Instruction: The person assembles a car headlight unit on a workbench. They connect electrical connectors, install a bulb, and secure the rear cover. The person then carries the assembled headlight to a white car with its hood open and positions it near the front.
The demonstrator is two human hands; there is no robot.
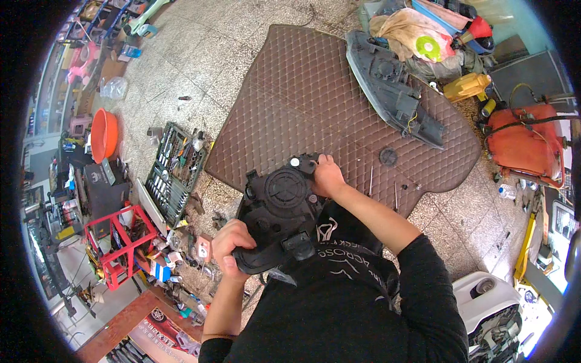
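Observation:
A black car headlight housing [271, 227], its back with a large round cap facing up, rests against my body between both hands. My left hand [231, 247] is closed round its lower left end, the thumb on the near side. At the upper right edge, beside a small white round part, my right hand [327, 176] grips the housing with bent fingers. A second headlight [393, 91] lies on the brown quilted mat [290, 91] at the far right. Nearer on the mat are a round black cap [388, 157] and a thin screwdriver [396, 196].
An open socket tool case [172, 175] lies on the floor to the left, near an orange basin [104, 136] and a red metal frame [121, 248] among cluttered tools. On the right stand an orange tank [523, 142], a yellow jug [466, 88] and a white machine cover [484, 293].

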